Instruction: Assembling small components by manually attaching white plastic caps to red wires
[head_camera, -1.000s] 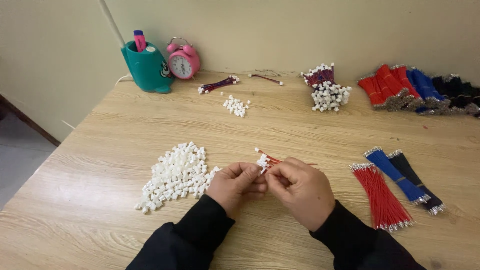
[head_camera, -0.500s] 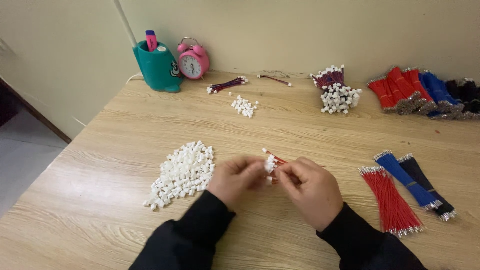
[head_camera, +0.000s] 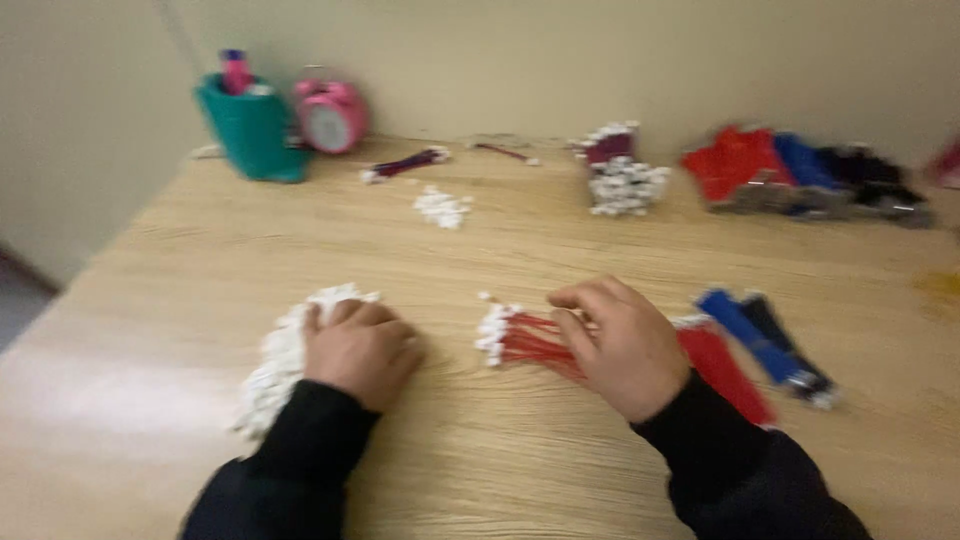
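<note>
The view is blurred by motion. My left hand (head_camera: 358, 350) lies curled on a pile of small white connectors (head_camera: 272, 378) at the near left of the wooden table (head_camera: 500, 460). Whether its fingers hold a connector is hidden. My right hand (head_camera: 622, 345) rests on a small bunch of red wires with white connector ends (head_camera: 520, 338), its fingers pressed over the wires against the table. The white ends point left, toward my left hand, with a gap between them.
Loose red (head_camera: 728, 372), blue (head_camera: 748, 328) and dark (head_camera: 795, 355) wire bundles lie right of my right hand. At the back stand a teal cup (head_camera: 255, 130), a pink alarm clock (head_camera: 328, 115), small connector heaps (head_camera: 442, 207), finished wires (head_camera: 622, 180) and more coloured bundles (head_camera: 800, 175).
My hands were together, working a connector onto red wires. Now they are apart: the left has gone to the white pile, the right has laid the red wires on the table. The camera shifted.
</note>
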